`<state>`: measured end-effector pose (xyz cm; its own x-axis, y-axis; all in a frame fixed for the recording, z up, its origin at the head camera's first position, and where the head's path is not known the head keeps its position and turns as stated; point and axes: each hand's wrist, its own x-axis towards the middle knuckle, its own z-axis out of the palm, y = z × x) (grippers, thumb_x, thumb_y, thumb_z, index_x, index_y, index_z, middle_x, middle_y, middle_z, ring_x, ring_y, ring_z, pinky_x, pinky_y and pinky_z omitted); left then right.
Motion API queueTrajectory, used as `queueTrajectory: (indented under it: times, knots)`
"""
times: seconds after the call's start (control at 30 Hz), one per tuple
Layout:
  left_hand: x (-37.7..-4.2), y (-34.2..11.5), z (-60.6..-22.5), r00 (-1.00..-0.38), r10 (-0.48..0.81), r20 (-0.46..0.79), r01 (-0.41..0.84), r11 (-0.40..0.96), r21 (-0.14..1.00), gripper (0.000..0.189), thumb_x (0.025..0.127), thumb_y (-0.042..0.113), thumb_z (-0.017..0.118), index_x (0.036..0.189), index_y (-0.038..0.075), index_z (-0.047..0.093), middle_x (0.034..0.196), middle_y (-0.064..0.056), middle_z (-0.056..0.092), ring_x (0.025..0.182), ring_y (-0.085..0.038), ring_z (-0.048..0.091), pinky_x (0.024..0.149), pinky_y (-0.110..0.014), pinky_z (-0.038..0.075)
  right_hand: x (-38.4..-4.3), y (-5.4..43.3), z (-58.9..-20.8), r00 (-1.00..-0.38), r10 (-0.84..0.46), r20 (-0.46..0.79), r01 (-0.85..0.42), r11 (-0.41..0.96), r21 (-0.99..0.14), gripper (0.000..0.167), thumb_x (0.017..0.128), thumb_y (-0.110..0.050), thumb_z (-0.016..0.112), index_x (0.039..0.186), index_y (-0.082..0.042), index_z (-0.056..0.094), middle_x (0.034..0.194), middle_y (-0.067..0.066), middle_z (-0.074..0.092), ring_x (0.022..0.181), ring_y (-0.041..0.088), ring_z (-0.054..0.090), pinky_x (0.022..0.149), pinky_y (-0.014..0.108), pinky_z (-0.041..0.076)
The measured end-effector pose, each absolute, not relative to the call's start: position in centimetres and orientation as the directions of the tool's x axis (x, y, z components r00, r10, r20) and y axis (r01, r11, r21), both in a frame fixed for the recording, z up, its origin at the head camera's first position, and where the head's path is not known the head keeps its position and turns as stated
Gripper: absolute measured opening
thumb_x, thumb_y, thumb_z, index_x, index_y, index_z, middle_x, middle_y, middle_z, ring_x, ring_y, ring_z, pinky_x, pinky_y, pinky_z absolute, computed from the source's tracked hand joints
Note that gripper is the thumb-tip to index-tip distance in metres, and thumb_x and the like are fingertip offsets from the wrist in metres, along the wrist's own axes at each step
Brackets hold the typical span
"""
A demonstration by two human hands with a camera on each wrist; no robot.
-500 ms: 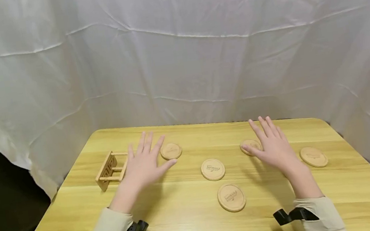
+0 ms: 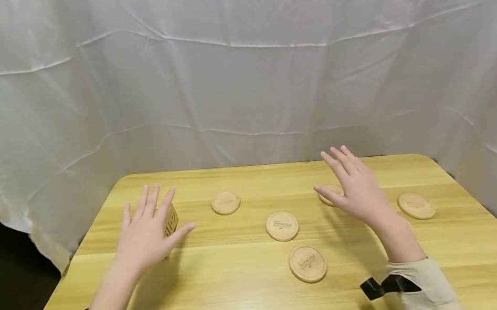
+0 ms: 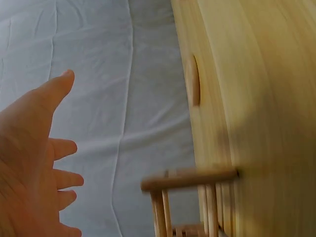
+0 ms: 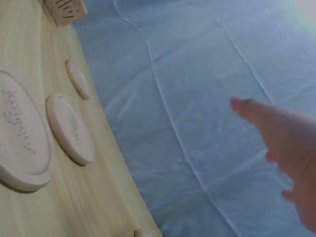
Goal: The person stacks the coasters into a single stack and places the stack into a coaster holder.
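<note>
A pale yellow wooden table [image 2: 250,303] with rounded corners spreads bare before both wrists, a creased white cloth backdrop [image 2: 237,72] close beyond its far edge. The left hand [image 2: 146,238], fingers spread wide and holding nothing, hovers over a small slatted wooden rack [image 2: 171,220]. The right hand [image 2: 353,190], equally flat and wide, hovers over 1 of 5 round wooden coasters [image 2: 329,192]; another coaster [image 2: 308,263] lies just left of its wrist.
</note>
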<state>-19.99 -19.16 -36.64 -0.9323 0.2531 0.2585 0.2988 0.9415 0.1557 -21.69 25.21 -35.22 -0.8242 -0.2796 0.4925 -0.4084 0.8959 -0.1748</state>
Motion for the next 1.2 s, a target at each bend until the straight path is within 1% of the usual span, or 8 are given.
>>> queueTrajectory:
  times: [0.1, 0.2, 0.33, 0.43, 0.57, 0.83, 1.03, 1.2]
  knots:
    - [-19.6, -20.6, -36.6, -0.933, 0.249, 0.261, 0.294, 0.944, 0.149, 0.094, 0.087, 0.073, 0.046, 0.158, 0.023, 0.012, 0.164, -0.018, 0.01, 0.152, -0.038, 0.004, 0.117, -0.071, 0.0, -21.8, 24.7, -35.4, -0.72, -0.32, 0.616, -0.503, 0.852, -0.145, 0.07, 0.089, -0.038, 0.068, 0.148, -0.01, 0.042, 0.149, 0.018, 0.045, 0.146, 0.037, 0.03, 0.116, 0.058, 0.028]
    - [-19.4, -21.9, -36.7, -0.934, 0.248, 0.257, 0.292, 0.945, 0.149, 0.095, 0.087, 0.073, 0.048, 0.158, 0.02, 0.014, 0.164, -0.019, 0.011, 0.152, -0.038, 0.004, 0.117, -0.07, 0.001, -21.7, 24.5, -35.6, -0.627, -0.353, 0.694, -0.573, 0.813, -0.104, 0.063, 0.092, -0.043, 0.062, 0.142, -0.007, 0.05, 0.142, 0.017, 0.053, 0.142, 0.036, 0.038, 0.114, 0.057, 0.033]
    - [-19.3, -23.4, -37.0, -0.938, 0.256, 0.233, 0.299, 0.939, 0.17, 0.098, 0.087, 0.071, 0.051, 0.158, 0.016, 0.012, 0.163, -0.021, 0.009, 0.152, -0.039, 0.003, 0.118, -0.07, 0.0, -21.1, 24.3, -35.9, -0.562, -0.396, 0.726, -0.623, 0.781, -0.056, 0.065, 0.097, -0.056, 0.047, 0.137, -0.005, 0.054, 0.136, 0.017, 0.057, 0.137, 0.036, 0.044, 0.112, 0.054, 0.037]
    - [-19.4, -24.5, -37.4, -0.943, 0.26, 0.21, 0.301, 0.933, 0.195, 0.101, 0.087, 0.068, 0.053, 0.158, 0.014, 0.007, 0.163, -0.022, 0.006, 0.152, -0.038, -0.001, 0.118, -0.069, -0.002, -20.6, 24.2, -36.2, -0.538, -0.432, 0.724, -0.652, 0.757, -0.033, 0.067, 0.098, -0.058, 0.042, 0.135, -0.004, 0.056, 0.134, 0.017, 0.058, 0.133, 0.037, 0.047, 0.109, 0.056, 0.039]
    - [-19.8, -25.9, -38.1, -0.952, 0.257, 0.165, 0.29, 0.93, 0.226, 0.102, 0.088, 0.067, 0.052, 0.158, 0.011, 0.003, 0.163, -0.022, 0.002, 0.152, -0.039, -0.004, 0.117, -0.07, -0.002, -19.8, 24.3, -36.8, -0.55, -0.475, 0.687, -0.678, 0.735, -0.034, 0.066, 0.097, -0.058, 0.043, 0.136, -0.006, 0.056, 0.135, 0.015, 0.058, 0.13, 0.037, 0.049, 0.108, 0.056, 0.04]
    - [-20.3, -27.4, -38.7, -0.961, 0.268, 0.064, 0.275, 0.922, 0.273, 0.101, 0.09, 0.067, 0.049, 0.157, 0.011, -0.002, 0.163, -0.021, -0.003, 0.151, -0.041, -0.004, 0.114, -0.073, -0.001, -17.5, 24.5, -38.0, -0.609, -0.554, 0.568, -0.7, 0.712, -0.056, 0.06, 0.09, -0.047, 0.065, 0.136, -0.011, 0.055, 0.128, 0.011, 0.058, 0.122, 0.031, 0.053, 0.104, 0.052, 0.043]
    - [-20.3, -27.7, -38.7, -0.964, 0.265, 0.01, 0.256, 0.923, 0.288, 0.101, 0.091, 0.067, 0.047, 0.157, 0.008, -0.001, 0.163, -0.022, -0.003, 0.15, -0.043, -0.002, 0.113, -0.075, 0.001, -16.0, 24.5, -38.7, -0.634, -0.592, 0.497, -0.703, 0.709, -0.054, 0.063, 0.085, -0.047, 0.07, 0.136, -0.014, 0.056, 0.126, 0.007, 0.058, 0.115, 0.025, 0.055, 0.095, 0.048, 0.047]
    - [-20.3, -27.9, -38.7, -0.966, 0.257, -0.016, 0.241, 0.924, 0.298, 0.103, 0.091, 0.068, 0.047, 0.156, 0.006, -0.003, 0.162, -0.023, -0.004, 0.15, -0.044, -0.002, 0.111, -0.076, 0.003, -15.5, 24.5, -39.2, -0.643, -0.616, 0.456, -0.709, 0.703, -0.049, 0.067, 0.083, -0.05, 0.072, 0.137, -0.015, 0.055, 0.126, 0.005, 0.058, 0.114, 0.024, 0.055, 0.094, 0.047, 0.048]
